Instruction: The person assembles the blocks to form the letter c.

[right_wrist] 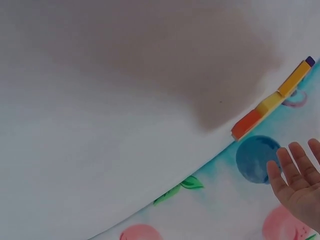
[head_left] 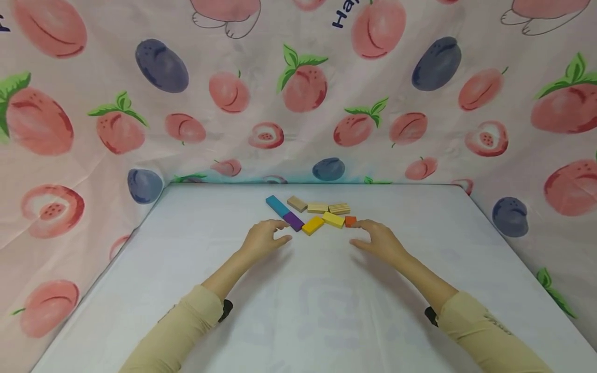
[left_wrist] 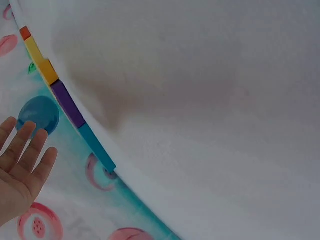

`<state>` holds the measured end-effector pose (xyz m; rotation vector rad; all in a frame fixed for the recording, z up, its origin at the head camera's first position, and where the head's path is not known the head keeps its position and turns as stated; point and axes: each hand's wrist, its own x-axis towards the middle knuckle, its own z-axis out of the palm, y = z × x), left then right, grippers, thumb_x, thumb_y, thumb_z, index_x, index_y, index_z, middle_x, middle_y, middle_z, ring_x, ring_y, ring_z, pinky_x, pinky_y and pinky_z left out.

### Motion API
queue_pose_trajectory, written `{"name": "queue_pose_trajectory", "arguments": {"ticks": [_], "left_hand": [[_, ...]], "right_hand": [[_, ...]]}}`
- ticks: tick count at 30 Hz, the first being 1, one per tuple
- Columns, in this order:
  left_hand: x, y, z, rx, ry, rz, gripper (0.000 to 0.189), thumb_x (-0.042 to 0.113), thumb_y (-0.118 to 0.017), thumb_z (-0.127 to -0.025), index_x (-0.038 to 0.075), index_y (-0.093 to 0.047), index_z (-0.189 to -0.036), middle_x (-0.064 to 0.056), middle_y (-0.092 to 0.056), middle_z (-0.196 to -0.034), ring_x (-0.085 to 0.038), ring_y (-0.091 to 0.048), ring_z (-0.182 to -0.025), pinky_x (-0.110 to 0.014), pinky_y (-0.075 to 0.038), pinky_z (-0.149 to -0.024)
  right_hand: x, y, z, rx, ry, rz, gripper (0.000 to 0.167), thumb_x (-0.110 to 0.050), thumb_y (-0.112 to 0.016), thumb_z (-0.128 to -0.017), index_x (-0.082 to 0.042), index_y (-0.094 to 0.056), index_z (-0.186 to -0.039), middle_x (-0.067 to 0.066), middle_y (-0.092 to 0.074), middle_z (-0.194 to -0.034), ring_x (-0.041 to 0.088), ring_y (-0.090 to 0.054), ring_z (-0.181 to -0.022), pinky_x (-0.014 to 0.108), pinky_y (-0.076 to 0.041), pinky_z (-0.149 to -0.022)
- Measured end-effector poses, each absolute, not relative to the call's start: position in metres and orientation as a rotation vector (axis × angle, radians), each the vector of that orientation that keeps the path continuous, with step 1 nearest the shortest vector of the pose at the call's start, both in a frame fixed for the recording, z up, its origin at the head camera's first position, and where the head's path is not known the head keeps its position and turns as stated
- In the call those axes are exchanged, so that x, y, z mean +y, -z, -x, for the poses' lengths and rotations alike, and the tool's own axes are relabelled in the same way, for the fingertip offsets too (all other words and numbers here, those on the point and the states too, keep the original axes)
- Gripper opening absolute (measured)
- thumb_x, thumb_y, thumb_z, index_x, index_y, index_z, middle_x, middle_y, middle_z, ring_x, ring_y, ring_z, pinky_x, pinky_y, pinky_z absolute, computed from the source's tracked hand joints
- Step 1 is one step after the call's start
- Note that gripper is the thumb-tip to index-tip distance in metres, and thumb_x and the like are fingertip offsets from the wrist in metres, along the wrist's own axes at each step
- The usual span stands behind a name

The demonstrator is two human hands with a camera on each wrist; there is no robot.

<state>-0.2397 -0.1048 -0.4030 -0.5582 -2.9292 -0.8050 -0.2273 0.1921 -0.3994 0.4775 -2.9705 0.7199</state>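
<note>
My left hand hovers near the purple block, its fingers loosely bent and holding nothing. Beyond it, a blue block meets the purple one end to end. On the other side my right hand has its fingertips close to the orange-red block, which they partly cover in the head view; whether they touch is unclear. Between the hands lie an orange-yellow block and a pale yellow block. Both wrist views show spread fingers with nothing in them.
Behind the coloured row lie three plain wooden blocks: one tilted at left, a middle one and a grooved-looking one. Everything rests on a white-covered table. A fruit-print cloth hangs behind the table's back edge and along its sides.
</note>
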Motion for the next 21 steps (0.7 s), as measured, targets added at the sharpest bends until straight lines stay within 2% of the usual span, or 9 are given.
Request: {"name": "queue_pose_trajectory", "arguments": {"ticks": [7, 11, 16, 21], "left_hand": [[-0.094, 0.407, 0.252, -2.891, 0.806, 0.507, 0.032, 0.029, -0.066, -0.089, 0.007, -0.068, -0.113, -0.012, -0.069, -0.110, -0.028, -0.064, -0.099, -0.042, -0.052, -0.085], [-0.091, 0.407, 0.262, -2.842, 0.844, 0.448, 0.029, 0.027, -0.065, -0.090, 0.006, -0.069, -0.109, -0.011, -0.070, -0.108, -0.030, -0.065, -0.098, -0.042, -0.053, -0.085], [-0.091, 0.405, 0.273, -2.807, 0.899, 0.359, 0.025, 0.024, -0.065, -0.090, 0.004, -0.070, -0.104, -0.012, -0.071, -0.103, -0.029, -0.066, -0.094, -0.040, -0.054, -0.081], [-0.098, 0.411, 0.287, -2.782, 0.861, 0.329, 0.019, 0.020, -0.064, -0.090, 0.005, -0.070, -0.099, -0.013, -0.071, -0.101, -0.027, -0.066, -0.090, -0.039, -0.055, -0.078]], "right_hand": [[0.186, 0.399, 0.231, -2.913, -0.709, -0.528, 0.043, -0.022, -0.072, -0.084, 0.002, -0.061, -0.118, 0.020, -0.063, -0.119, 0.036, -0.059, -0.110, 0.050, -0.048, -0.095], [0.177, 0.399, 0.234, -2.914, -0.738, -0.549, 0.044, -0.022, -0.071, -0.084, 0.002, -0.061, -0.119, 0.019, -0.061, -0.124, 0.035, -0.058, -0.112, 0.049, -0.046, -0.098], [0.166, 0.402, 0.236, -2.899, -0.752, -0.587, 0.044, -0.022, -0.072, -0.084, 0.001, -0.061, -0.119, 0.020, -0.061, -0.123, 0.035, -0.061, -0.106, 0.047, -0.050, -0.092], [0.154, 0.402, 0.239, -2.889, -0.755, -0.613, 0.044, -0.022, -0.072, -0.083, 0.000, -0.062, -0.119, 0.017, -0.064, -0.120, 0.035, -0.059, -0.110, 0.047, -0.049, -0.094]]}}
